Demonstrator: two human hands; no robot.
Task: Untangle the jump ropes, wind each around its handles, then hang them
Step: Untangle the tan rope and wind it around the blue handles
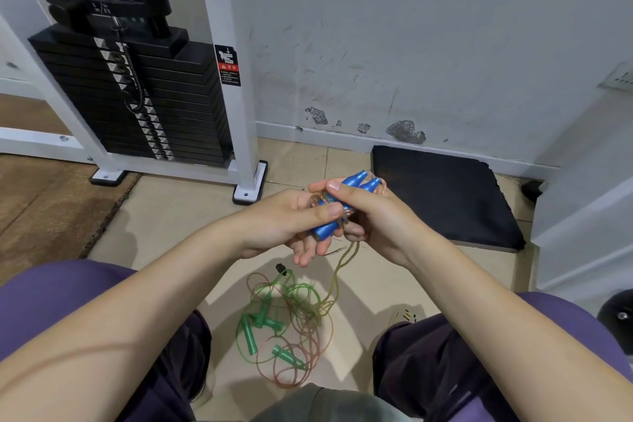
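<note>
Two blue jump-rope handles [356, 181] lie side by side in front of me, with clear pinkish rope wound round their middle. My left hand [284, 223] grips the handles from the left, thumb across them. My right hand [373, 216] holds them from the right, fingers curled over the wound rope. A loose strand of that rope [337, 277] hangs down to the floor. On the tiles between my knees lies a tangled heap of green and pinkish rope [301, 319] with green handles [250, 336] in it.
A white-framed weight machine with a black plate stack [137, 92] stands at the back left. A black mat [445, 195] lies against the scuffed wall at the right. A brown floor mat [44, 202] covers the left. My knees flank the rope heap.
</note>
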